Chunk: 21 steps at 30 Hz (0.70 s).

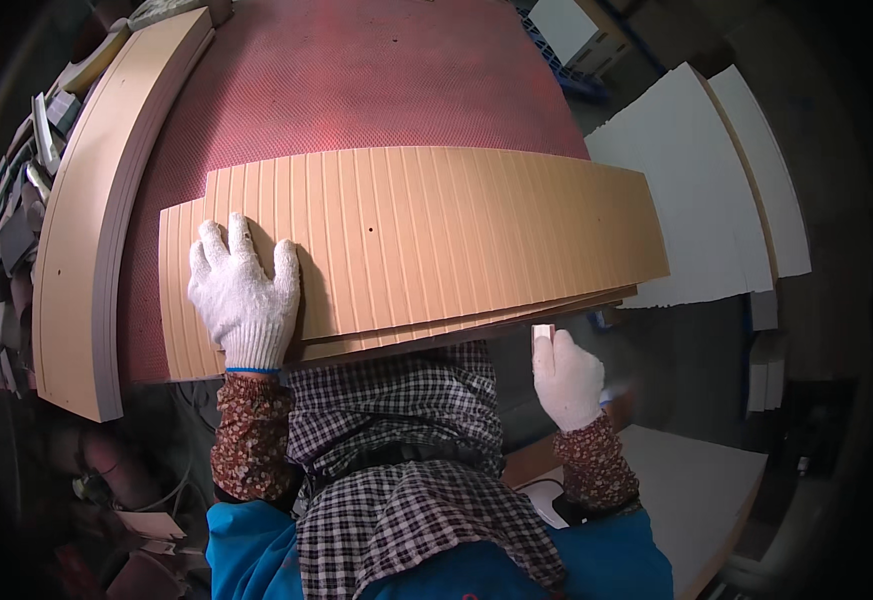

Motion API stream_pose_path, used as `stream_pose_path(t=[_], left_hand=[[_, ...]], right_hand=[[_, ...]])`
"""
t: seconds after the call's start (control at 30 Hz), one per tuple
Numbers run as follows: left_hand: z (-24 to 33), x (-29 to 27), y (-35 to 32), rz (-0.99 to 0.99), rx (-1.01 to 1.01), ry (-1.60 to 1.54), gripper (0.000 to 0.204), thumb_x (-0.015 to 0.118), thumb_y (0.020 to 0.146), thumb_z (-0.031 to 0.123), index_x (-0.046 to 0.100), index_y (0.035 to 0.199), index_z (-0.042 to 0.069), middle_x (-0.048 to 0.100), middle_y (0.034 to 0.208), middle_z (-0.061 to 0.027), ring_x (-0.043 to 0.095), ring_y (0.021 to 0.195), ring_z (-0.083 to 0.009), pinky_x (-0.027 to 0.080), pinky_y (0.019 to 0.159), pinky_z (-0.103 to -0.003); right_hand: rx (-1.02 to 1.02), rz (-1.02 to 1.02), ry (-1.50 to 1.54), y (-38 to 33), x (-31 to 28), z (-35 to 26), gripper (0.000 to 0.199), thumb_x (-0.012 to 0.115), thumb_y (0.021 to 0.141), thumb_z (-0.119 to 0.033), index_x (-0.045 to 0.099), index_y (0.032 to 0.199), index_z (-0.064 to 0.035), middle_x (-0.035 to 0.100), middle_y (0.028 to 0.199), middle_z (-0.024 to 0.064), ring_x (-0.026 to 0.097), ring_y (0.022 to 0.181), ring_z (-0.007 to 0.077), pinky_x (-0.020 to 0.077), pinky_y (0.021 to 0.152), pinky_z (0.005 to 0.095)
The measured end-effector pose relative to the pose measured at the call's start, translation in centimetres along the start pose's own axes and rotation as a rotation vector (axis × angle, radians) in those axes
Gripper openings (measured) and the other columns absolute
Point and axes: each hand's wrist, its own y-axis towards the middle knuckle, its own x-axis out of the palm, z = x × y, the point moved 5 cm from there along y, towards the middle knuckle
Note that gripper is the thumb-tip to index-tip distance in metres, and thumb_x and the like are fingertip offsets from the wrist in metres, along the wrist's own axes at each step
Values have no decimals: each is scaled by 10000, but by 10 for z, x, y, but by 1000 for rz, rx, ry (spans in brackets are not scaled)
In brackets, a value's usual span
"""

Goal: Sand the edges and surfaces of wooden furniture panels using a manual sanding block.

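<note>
A tan grooved panel (436, 230) lies across the front of the red table, with at least one more like it under it, shifted slightly left and toward me. My left hand (244, 295), in a white knit glove, rests flat on the left end of the panels with its fingers spread. Off the panel's near edge, toward its right end, my gloved right hand (568, 380) is closed around a small pale block (543, 333). The block stands a little apart from the edge. My fingers hide most of it, so I cannot tell its exact kind.
A stack of long tan boards (106, 220) lies along the table's left side, with many grey and white scraps (18, 230) beyond it. The red textured tabletop (386, 80) stretches behind the panels. White sheets (696, 190) stand at the right, and a pale board (691, 490) lies lower right.
</note>
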Motion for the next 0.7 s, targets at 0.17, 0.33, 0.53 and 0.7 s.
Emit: stream_pose_path(t=[0.17,0.33,0.53,0.7], left_hand=[[2,-5,2,-24,10,-23,652,744,940,407,639,1406,-36,581,1448,-284,577,1293,-449,505,1063,-540],[4,-7,1,0,26,-17,623,740,954,372,640,1408,-43,596,1442,-306,584,1290,-462,500,1077,-541],[3,-5,2,-39,12,-41,678,757,926,392,613,1419,-50,564,1449,-283,544,1317,-457,480,1075,-563],[4,-6,2,-34,23,-32,678,764,919,382,609,1412,-56,557,1439,-286,548,1306,-459,490,1061,-560]], right_hand=[[-39,67,120,21,-6,-15,348,593,1089,-282,588,826,-53,629,631,186,666,588,413,523,560,525],[-102,61,16,30,-8,-27,318,617,1074,-285,587,845,-67,637,626,132,668,543,353,548,531,489],[-203,-23,-151,82,-3,-33,299,580,1087,-309,658,957,-51,681,699,166,713,638,363,567,561,501],[-84,-138,-114,190,5,-44,494,432,1124,-418,695,1081,-1,764,923,221,745,842,442,587,794,597]])
